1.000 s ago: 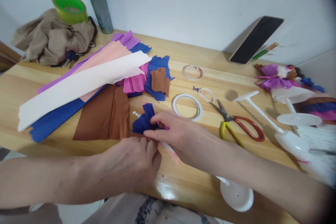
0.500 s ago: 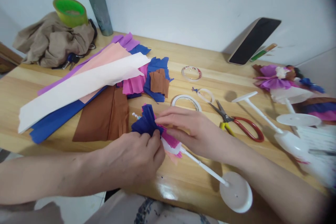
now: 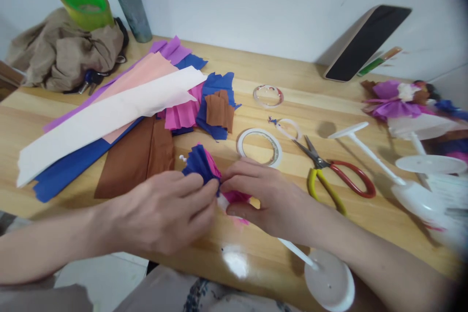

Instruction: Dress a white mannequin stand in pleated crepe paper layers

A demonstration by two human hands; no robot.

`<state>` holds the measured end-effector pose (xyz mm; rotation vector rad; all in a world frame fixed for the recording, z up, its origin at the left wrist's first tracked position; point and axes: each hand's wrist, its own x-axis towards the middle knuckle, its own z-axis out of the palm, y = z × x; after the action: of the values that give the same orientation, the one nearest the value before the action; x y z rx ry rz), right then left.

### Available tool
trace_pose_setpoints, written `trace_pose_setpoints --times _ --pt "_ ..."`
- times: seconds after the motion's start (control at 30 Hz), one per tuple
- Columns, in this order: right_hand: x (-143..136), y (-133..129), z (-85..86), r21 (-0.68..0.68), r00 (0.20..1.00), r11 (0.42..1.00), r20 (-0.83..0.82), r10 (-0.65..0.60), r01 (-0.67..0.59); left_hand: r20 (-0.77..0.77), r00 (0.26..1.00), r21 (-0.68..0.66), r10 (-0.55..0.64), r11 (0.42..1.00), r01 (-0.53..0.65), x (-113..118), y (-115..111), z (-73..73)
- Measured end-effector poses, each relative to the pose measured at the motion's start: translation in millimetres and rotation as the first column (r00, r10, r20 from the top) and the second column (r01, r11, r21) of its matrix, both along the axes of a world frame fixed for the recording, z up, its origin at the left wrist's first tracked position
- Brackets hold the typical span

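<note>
Near the table's front edge, my left hand (image 3: 171,209) is closed on a pleated dark blue paper piece (image 3: 198,162). My right hand (image 3: 256,190) is closed beside it, its fingers around the magenta paper (image 3: 236,197) of the same bundle. Pink and white paper shows under my fingers. A thin white stick (image 3: 298,252) runs from under my right hand down to a round white base (image 3: 329,280). A small white twisted tip (image 3: 183,158) pokes out left of the blue paper.
Crepe paper strips (image 3: 109,107) lie at the left. A tape roll (image 3: 259,147), scissors (image 3: 321,162) and white stands (image 3: 376,161) are at the right, with paper flowers (image 3: 397,95) beyond. A phone (image 3: 367,44) leans on the wall.
My left hand has shifted slightly left along the blue paper, whose pleats now face differently and show more magenta. The right hand's fingers are more curled, and the camera view has shifted a little.
</note>
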<state>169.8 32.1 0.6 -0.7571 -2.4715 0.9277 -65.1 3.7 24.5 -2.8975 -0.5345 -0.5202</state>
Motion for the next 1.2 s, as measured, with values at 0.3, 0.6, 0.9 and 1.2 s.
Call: trace_pose_setpoints --times 0.3,0.6,0.9,1.2 --pt "-1.2 -0.4 3.9 -0.049 0.999 0.999 0.043 -0.004 0.006 0.045 0.995 -0.274 0.087 0.959 -0.072 -34.9 34.8 -6.5" --pt "-1.3 -0.7 5.4 -0.067 0.996 0.998 0.090 -0.011 0.017 0.169 0.983 -0.378 0.075 0.926 -0.006 -22.6 36.2 -21.3" --pt "-2.3 -0.8 5.1 -0.031 0.997 1.000 0.082 0.002 0.000 0.221 0.971 -0.451 0.093 0.893 0.017 -16.7 37.2 -26.3" --pt "-2.7 -3.4 0.5 0.101 0.995 0.993 0.088 0.045 -0.054 0.232 0.957 -0.542 0.173 0.840 -0.020 -4.7 32.7 -26.5"
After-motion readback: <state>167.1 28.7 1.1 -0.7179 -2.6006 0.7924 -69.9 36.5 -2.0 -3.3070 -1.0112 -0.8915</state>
